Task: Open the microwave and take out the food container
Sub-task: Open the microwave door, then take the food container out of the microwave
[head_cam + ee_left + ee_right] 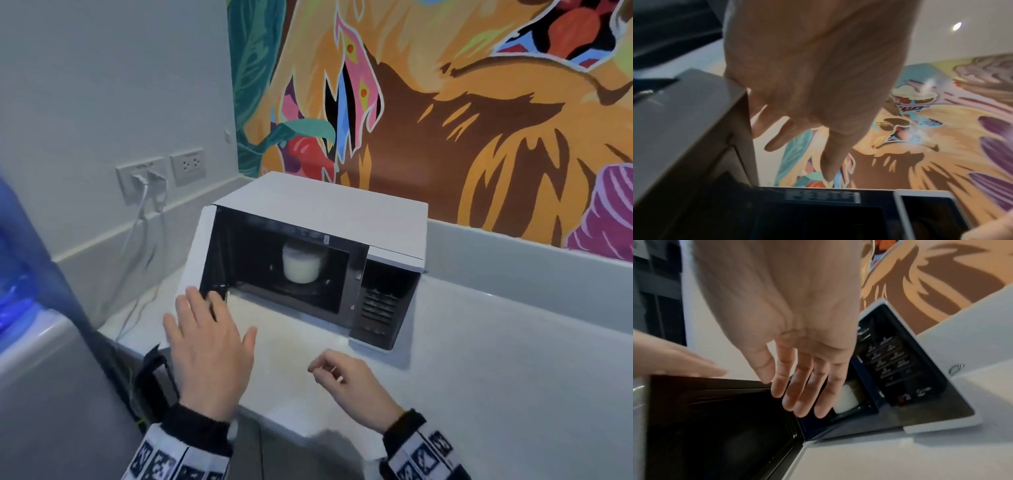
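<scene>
**Door may swing back**

Left hand (pixel 209 346), fingers spread flat, holds nothing beside the microwave door (pixel 205 253); right hand (pixel 346 383) hangs loosely curled, empty. The food container (pixel 303 263) sits inside the microwave (pixel 325 212); an unheld door could obstruct reaching.

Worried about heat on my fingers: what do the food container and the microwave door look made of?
Food container: probably translucent plastic, milky white and matte; glass is possible. Microwave door: white outer skin, likely painted metal or plastic, with a dark glossy inner face.
</scene>
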Available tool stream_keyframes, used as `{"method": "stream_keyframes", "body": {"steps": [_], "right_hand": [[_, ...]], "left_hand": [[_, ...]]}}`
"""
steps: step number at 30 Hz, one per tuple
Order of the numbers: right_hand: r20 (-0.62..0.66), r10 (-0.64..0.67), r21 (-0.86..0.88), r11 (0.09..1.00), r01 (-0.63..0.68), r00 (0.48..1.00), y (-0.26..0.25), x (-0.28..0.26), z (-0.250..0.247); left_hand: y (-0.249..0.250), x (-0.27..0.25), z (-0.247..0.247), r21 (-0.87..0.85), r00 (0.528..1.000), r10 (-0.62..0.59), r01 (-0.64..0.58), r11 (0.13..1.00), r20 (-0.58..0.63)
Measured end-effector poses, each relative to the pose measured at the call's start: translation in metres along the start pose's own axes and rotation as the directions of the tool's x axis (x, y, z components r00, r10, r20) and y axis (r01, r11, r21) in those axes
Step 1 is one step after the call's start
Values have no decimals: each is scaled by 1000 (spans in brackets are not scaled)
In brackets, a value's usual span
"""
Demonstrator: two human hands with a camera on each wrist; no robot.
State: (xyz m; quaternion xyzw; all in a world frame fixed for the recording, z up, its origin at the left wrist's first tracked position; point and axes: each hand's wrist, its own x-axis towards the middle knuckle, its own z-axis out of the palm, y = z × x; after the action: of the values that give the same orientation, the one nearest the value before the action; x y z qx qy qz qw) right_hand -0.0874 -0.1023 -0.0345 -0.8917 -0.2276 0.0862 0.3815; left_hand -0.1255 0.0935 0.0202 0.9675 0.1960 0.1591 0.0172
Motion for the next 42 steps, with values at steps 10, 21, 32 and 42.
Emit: {"method": "stream_keyframes", "body": {"steps": [10,21,32,42], "right_hand": [[20,162,211,964,-162,987,28,111,30],[-97,620,786,528,-323,779,60,238,-4],[84,728,917,211,-339,680,83,293,5],[91,657,913,245,-326,748,36,273,-12]], "left_hand": [[-72,31,25,-2,972,-191,192,981,-139],[52,174,128,-620,919,365,-200,759,150],[101,285,156,-396,652,352,-85,914,672],[84,280,179,-738,721,225,549,393,656]]}}
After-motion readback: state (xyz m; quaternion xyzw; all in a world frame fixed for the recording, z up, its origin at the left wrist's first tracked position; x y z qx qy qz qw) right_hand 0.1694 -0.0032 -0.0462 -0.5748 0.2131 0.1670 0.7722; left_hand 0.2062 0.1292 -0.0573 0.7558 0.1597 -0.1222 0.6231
